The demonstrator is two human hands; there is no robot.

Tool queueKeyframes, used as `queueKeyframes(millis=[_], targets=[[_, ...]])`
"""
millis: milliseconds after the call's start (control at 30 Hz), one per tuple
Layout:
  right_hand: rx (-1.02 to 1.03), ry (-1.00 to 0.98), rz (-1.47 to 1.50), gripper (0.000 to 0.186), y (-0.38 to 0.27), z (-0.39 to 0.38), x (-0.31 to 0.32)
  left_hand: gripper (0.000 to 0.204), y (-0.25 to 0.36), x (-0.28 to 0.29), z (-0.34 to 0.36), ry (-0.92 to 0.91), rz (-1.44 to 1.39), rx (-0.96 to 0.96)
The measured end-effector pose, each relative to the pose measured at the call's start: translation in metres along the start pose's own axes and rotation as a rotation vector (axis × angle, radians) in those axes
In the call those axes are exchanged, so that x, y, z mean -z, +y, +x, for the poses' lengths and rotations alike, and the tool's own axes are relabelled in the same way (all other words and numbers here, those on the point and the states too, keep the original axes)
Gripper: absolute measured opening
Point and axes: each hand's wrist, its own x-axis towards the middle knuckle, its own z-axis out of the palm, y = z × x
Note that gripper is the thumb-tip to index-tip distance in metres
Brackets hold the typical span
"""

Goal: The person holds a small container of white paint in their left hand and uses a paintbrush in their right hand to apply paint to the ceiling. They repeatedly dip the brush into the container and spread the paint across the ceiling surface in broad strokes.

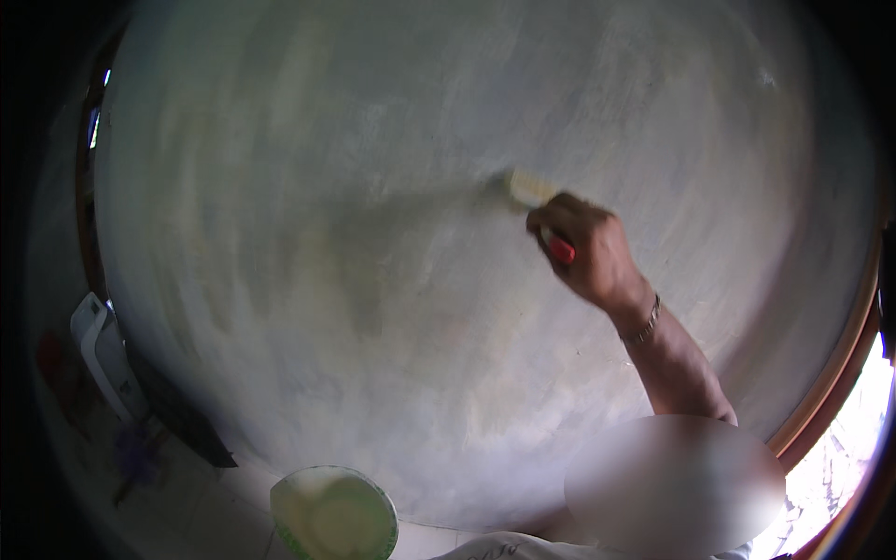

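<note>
1. As the right hand [593, 247] reaches up from the lower right, its grip is closed round a brush [530, 189], with the red end of the handle poking out below the fingers.
2. The brush is in front of the middle of the wall [280, 140], its bristles pointing left; they look to be touching it where a long shadow meets them, though blur hides the exact contact.
3. The left hand is out of view, so I cannot tell how its grip stands.
4. At the lower edge sits a tub [292, 534] with something pale inside, well apart from the brush.
5. The step in hand seems to be brushing the wall, whose patches run from lighter to darker.
6. To my eye, the next move calls for a firm hold, flat bristles and an even, sideways pull.
7. If the bristles run dry, the tub would be the place to reload them.
</note>
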Motion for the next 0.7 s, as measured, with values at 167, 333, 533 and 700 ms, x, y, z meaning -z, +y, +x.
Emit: queueKeyframes(millis=[167,333,533,700], targets=[[0.018,0.353,0.286,0.017,0.027,0.043,0.028,0.013,-0.026,-0.002,0.004,0.08,-0.184,0.128],[0.081,0.646,-0.107,0.022,0.098,0.093,0.041,0.01,-0.045,-0.018,0.022,0.072,-0.428,0.243],[0.27,-0.071,0.097,0.014,-0.033,-0.023,-0.064,0.027,-0.063,-0.026,0.019,0.099,-0.602,0.248],[-0.044,-0.552,0.606,0.017,-0.083,-0.092,-0.098,0.03,-0.055,-0.019,0.019,0.049,-0.596,0.273]])
